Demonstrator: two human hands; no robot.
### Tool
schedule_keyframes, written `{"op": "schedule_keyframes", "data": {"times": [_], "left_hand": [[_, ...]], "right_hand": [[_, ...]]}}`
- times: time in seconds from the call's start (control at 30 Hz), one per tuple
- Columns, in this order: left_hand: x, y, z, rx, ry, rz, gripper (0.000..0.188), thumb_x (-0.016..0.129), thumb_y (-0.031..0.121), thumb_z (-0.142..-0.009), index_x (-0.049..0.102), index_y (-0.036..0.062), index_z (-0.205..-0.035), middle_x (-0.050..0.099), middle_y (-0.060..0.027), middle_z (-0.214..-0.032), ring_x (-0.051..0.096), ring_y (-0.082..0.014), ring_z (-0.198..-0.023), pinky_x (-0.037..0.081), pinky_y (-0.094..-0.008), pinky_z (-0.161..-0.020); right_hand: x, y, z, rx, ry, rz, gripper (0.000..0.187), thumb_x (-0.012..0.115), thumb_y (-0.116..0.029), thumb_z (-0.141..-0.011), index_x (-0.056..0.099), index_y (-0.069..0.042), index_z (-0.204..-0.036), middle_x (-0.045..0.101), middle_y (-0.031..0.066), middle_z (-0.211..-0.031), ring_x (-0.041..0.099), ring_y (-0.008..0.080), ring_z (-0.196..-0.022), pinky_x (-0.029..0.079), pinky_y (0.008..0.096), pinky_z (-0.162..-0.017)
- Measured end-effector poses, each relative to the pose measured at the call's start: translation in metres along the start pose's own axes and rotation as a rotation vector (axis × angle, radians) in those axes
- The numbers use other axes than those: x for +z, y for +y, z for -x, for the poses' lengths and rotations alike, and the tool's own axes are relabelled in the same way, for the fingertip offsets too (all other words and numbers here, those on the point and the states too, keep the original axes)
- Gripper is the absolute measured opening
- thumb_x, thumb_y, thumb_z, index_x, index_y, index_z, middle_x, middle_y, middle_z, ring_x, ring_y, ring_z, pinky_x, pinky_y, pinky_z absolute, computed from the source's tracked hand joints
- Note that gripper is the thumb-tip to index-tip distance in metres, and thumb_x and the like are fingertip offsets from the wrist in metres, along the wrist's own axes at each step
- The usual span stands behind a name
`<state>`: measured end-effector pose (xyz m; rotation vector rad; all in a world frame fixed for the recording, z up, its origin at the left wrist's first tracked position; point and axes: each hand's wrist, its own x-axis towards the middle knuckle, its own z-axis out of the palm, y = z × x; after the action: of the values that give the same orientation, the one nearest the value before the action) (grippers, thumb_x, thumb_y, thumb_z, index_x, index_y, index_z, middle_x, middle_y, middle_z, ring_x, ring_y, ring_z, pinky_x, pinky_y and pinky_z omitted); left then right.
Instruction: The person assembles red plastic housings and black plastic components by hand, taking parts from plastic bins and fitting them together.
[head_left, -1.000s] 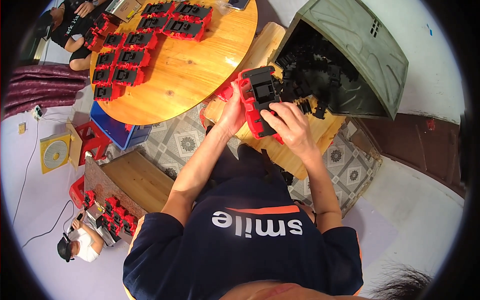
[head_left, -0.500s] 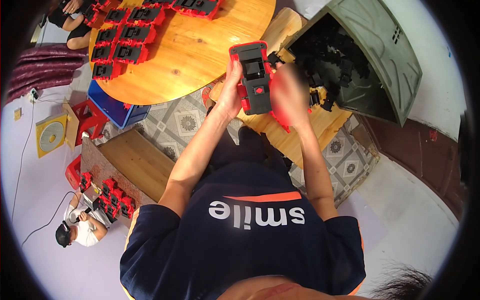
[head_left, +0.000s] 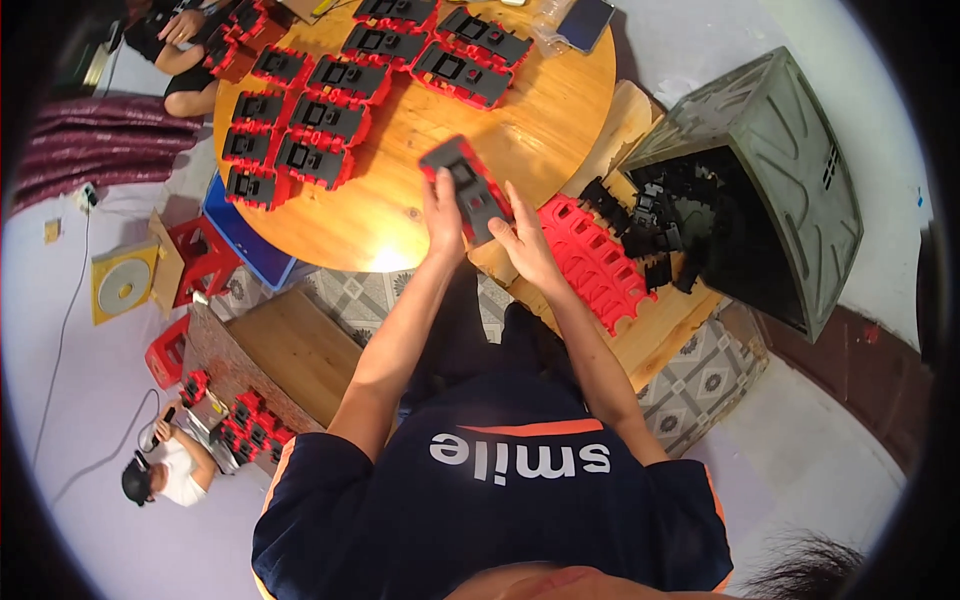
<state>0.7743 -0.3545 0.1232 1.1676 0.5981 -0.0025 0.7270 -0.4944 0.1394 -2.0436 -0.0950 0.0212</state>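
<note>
A rectangular plastic casing (head_left: pixel 466 186), black on top with red edges, is held tilted over the near edge of the round table. My left hand (head_left: pixel 443 218) grips its left side, thumb on the black face. My right hand (head_left: pixel 528 248) is at its lower right end, thumb against the black face and fingers along the red edge. To the right, a red ribbed plastic part (head_left: pixel 590 255) lies on a wooden bench, beside several loose black plastic pieces (head_left: pixel 655 215).
Rows of similar casings (head_left: pixel 330 117) stand on the round wooden table (head_left: pixel 400 165), with a phone (head_left: pixel 585 24) at the back. A tipped grey-green bin (head_left: pixel 790 190) is at right. A blue crate (head_left: pixel 245 235) sits under the table's left. Two people work at left.
Both hands carried the casing left, toward the round table, and tilted it. My right hand moved off the bench side, uncovering the red ribbed part. The view shifted, showing more table.
</note>
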Motion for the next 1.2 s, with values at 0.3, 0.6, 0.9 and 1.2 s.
{"op": "schedule_keyframes", "data": {"times": [0.3, 0.6, 0.9, 1.2], "left_hand": [[0.001, 0.025, -0.176, 0.107, 0.788, -0.527, 0.08, 0.039, 0.064, -0.089, 0.056, -0.007, -0.122, 0.051, -0.0359, -0.125, 0.051, -0.0503, -0.116, 0.043, -0.057, -0.096], [0.072, -0.088, 0.023, 0.782, -0.172, -0.92, 0.053, 0.066, 0.017, -0.088, 0.042, -0.0025, -0.132, 0.049, -0.0172, -0.123, 0.048, -0.0312, -0.112, 0.039, -0.0417, -0.098], [0.112, -0.247, 0.129, 1.052, -1.555, -1.664, 0.083, 0.059, 0.063, -0.078, 0.039, 0.0174, -0.145, 0.024, -0.004, -0.156, 0.021, -0.032, -0.143, 0.022, -0.0569, -0.111], [0.147, -0.217, 0.197, -0.504, -0.967, -0.626, 0.094, 0.075, 0.019, -0.082, 0.013, 0.0115, -0.151, 0.046, -0.0193, -0.137, 0.045, -0.0265, -0.128, 0.042, -0.0427, -0.104]], "right_hand": [[-0.009, 0.08, 0.114, 0.542, 0.276, -0.255, 0.03, 0.057, -0.023, -0.095, 0.062, 0.001, -0.113, 0.062, 0.0122, -0.108, 0.06, 0.0181, -0.096, 0.048, 0.0292, -0.082], [-0.077, 0.244, 0.213, 0.939, 1.035, 0.068, 0.052, 0.073, -0.016, -0.083, 0.048, 0.002, -0.124, 0.062, 0.0121, -0.091, 0.061, 0.0204, -0.083, 0.049, 0.0325, -0.077], [-0.104, 0.287, 0.256, 0.849, 0.856, -0.646, 0.047, 0.071, -0.003, -0.081, 0.049, -0.002, -0.123, 0.063, 0.0037, -0.087, 0.06, 0.0132, -0.077, 0.05, 0.0273, -0.068], [-0.161, 0.15, 0.282, 0.695, 0.368, 0.085, 0.043, 0.07, -0.015, -0.084, 0.053, -0.003, -0.121, 0.069, 0.0113, -0.092, 0.066, 0.0244, -0.086, 0.051, 0.0328, -0.074]]}}
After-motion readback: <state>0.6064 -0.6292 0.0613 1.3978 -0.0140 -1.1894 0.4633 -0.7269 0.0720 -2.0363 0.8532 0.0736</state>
